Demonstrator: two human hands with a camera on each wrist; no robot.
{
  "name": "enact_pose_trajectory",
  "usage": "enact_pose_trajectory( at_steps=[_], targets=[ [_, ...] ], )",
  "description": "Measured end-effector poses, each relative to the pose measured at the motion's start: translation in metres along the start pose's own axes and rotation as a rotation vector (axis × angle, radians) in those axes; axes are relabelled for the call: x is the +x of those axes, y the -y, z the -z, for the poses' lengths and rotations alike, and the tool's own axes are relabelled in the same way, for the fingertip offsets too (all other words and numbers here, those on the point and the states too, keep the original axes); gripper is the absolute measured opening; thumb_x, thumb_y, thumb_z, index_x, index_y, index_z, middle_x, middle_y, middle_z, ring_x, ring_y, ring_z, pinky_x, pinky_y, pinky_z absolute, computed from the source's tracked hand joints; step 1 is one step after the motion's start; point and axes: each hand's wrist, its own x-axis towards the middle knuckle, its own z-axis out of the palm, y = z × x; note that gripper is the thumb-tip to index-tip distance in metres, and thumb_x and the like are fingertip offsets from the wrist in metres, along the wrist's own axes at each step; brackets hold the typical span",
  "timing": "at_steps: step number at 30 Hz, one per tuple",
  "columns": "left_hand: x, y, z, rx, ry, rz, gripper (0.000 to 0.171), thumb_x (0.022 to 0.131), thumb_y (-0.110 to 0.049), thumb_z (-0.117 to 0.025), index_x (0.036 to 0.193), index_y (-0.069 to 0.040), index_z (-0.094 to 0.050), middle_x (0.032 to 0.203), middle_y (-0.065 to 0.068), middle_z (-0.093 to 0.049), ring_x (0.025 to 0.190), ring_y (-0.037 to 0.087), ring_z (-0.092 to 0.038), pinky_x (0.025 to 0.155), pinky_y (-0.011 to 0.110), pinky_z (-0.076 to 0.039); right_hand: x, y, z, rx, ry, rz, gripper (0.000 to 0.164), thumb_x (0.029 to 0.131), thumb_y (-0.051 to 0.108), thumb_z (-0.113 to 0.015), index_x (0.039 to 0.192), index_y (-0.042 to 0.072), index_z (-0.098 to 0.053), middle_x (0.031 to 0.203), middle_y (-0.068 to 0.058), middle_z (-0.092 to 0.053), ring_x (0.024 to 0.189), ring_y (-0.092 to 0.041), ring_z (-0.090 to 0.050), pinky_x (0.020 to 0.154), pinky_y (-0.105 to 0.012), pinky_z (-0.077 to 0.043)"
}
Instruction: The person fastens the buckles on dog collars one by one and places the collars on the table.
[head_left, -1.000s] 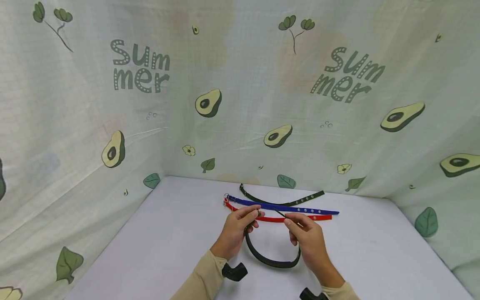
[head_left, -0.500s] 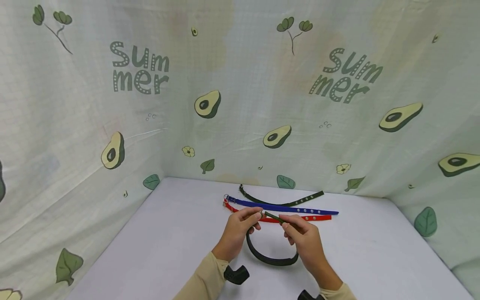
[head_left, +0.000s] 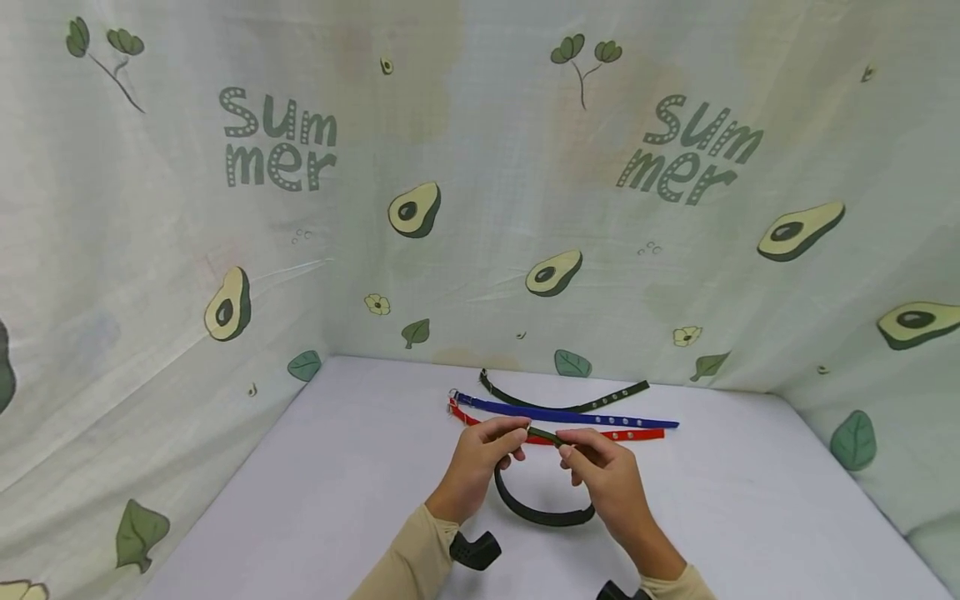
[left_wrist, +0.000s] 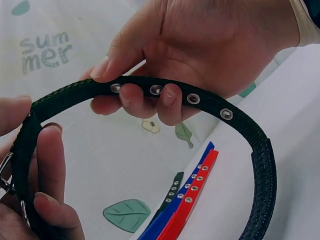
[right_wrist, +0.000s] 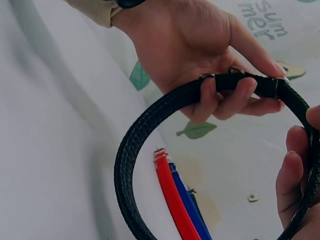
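Observation:
A dark green dog collar (head_left: 543, 517) is bent into a loop between my two hands, its lower curve hanging above the white table. My left hand (head_left: 480, 458) pinches the buckle end; in the left wrist view the metal buckle (left_wrist: 6, 172) shows beside its fingers. My right hand (head_left: 611, 479) grips the other end, with fingers curled around the strap near its metal eyelets (left_wrist: 193, 98). Between the fingertips of both hands the two ends meet. Whether the tip passes through the buckle is hard to tell.
Behind the hands, a red collar (head_left: 637, 435), a blue collar (head_left: 555, 413) and another dark green collar (head_left: 626, 392) lie across the white table (head_left: 337, 467). A printed cloth (head_left: 480, 150) hangs around the back and sides.
The eyelet end in my right hand has moved left to meet the buckle end at my left fingertips; the gap between them has closed. The collars on the table are unmoved.

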Motion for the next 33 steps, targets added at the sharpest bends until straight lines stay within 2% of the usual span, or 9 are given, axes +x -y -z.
enact_pose_trajectory(
  at_steps=[4,9,13,21,27,33],
  targets=[
    [0.000,0.000,0.000,-0.007,0.013,-0.012,0.035,0.094,-0.028,-0.072,0.121,-0.006,-0.071,0.107,0.017,-0.067,0.082,0.017,-0.062,0.071,0.026,-0.044,0.000,0.000,-0.004,-0.003,0.008,-0.014,0.018,0.094,0.014,-0.071,0.110,0.006,-0.072,0.091,-0.010,-0.068,0.073,-0.023,-0.063,0.064,-0.030,-0.055],
    [-0.001,0.000,-0.002,-0.006,0.013,-0.016,0.034,0.093,-0.022,-0.073,0.120,-0.001,-0.068,0.100,0.008,-0.069,0.084,0.017,-0.062,0.071,0.027,-0.045,-0.002,0.002,-0.009,0.001,0.000,-0.025,0.019,0.094,0.014,-0.072,0.111,0.006,-0.071,0.094,-0.010,-0.069,0.078,-0.025,-0.065,0.067,-0.030,-0.056],
    [-0.002,-0.001,-0.005,-0.024,0.013,0.003,0.033,0.093,-0.018,-0.073,0.119,0.001,-0.065,0.098,0.008,-0.069,0.085,0.017,-0.062,0.072,0.027,-0.046,-0.003,0.004,-0.012,0.021,-0.006,-0.038,0.022,0.093,0.010,-0.072,0.114,0.004,-0.068,0.098,-0.012,-0.070,0.083,-0.027,-0.067,0.068,-0.031,-0.057],
    [-0.005,-0.002,-0.011,-0.011,0.019,-0.015,0.035,0.094,-0.020,-0.071,0.117,0.005,-0.065,0.098,0.007,-0.066,0.088,0.018,-0.061,0.075,0.028,-0.048,-0.003,0.006,-0.011,-0.022,0.017,-0.021,0.026,0.093,0.011,-0.072,0.117,0.002,-0.068,0.100,-0.013,-0.070,0.084,-0.019,-0.067,0.067,-0.030,-0.057],
    [-0.006,-0.004,-0.017,0.018,0.044,-0.054,0.029,0.094,-0.022,-0.071,0.112,0.000,-0.068,0.099,0.007,-0.067,0.089,0.018,-0.062,0.075,0.028,-0.050,-0.003,0.006,-0.010,0.007,0.085,-0.001,0.031,0.095,0.014,-0.071,0.123,0.003,-0.065,0.101,-0.013,-0.069,0.084,-0.021,-0.067,0.068,-0.030,-0.057],
    [-0.007,-0.003,-0.021,0.056,0.049,-0.073,0.024,0.095,-0.022,-0.071,0.111,-0.005,-0.069,0.098,0.007,-0.068,0.090,0.020,-0.064,0.074,0.028,-0.051,-0.003,0.008,-0.011,-0.006,0.066,-0.045,0.031,0.093,0.020,-0.074,0.119,0.006,-0.067,0.099,-0.010,-0.068,0.081,-0.021,-0.066,0.067,-0.031,-0.057]
  ],
)
